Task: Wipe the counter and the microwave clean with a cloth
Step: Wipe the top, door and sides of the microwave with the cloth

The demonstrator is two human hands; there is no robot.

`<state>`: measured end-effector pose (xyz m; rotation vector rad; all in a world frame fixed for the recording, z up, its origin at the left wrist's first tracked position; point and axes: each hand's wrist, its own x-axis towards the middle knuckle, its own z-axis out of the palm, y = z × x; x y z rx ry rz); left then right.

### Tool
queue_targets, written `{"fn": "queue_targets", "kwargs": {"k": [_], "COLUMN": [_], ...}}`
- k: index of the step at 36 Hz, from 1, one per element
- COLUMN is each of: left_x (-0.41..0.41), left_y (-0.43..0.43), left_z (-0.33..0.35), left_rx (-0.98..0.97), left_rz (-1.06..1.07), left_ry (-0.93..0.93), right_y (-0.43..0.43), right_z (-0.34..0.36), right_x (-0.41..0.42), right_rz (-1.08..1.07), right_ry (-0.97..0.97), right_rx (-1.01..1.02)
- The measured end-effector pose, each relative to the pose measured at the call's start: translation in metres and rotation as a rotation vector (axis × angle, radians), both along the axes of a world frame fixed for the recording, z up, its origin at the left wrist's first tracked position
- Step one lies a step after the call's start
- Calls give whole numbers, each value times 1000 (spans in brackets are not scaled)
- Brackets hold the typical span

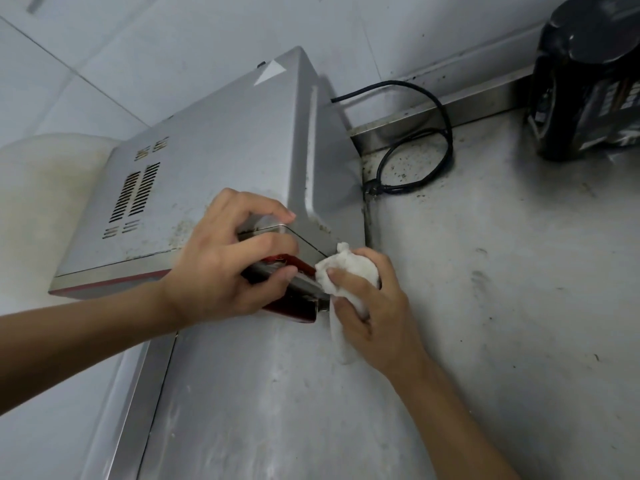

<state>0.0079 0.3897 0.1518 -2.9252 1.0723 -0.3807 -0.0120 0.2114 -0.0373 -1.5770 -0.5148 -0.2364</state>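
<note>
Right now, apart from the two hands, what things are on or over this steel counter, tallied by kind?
Silver microwave: 1
White cloth: 1
Black power cord: 1
Black container: 1
Total: 4

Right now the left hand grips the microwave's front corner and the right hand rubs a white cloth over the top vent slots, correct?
Not the vent slots, which lie uncovered. The head view shows the right hand holding the white cloth against the front corner of the microwave, right beside the left hand that grips it.
</note>
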Motion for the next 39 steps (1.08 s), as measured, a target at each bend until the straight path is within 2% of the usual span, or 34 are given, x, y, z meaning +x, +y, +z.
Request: {"fn": "queue_targets", "kwargs": {"k": [3, 5, 11, 13, 19, 22, 28, 32, 35, 39], "left_x": [0, 0, 1, 1, 1, 2, 3, 3, 3, 4], "left_y": [1, 1, 3, 3, 1, 3, 3, 3, 2, 5], "left_z": [0, 0, 0, 0, 1, -1, -2, -2, -3, -3], "left_rx": [-2, -1, -1, 3, 4, -9, -6, -3, -16, -20], "left_rz": [2, 9, -15, -20, -7, -32, -19, -25, -21, -51], "left_ry": [1, 1, 8, 9, -10, -4, -9, -17, -15, -8], "right_y": [-6, -10, -4, -1, -5, -10, -3, -3, -8, -7], "right_z": [-30, -38, 18, 24, -18, -16, 22, -2, -25, -5], "right_x": [-2, -3, 10, 16, 21, 25, 35, 31, 25, 26], "right_rz": [6, 6, 3, 9, 3, 0, 14, 35, 37, 50], "right_ry": [187, 244, 31, 25, 311, 229, 19, 133, 218, 168], "right_rx": [-92, -131, -16, 17, -126, -168, -17, -27, -110, -75]}}
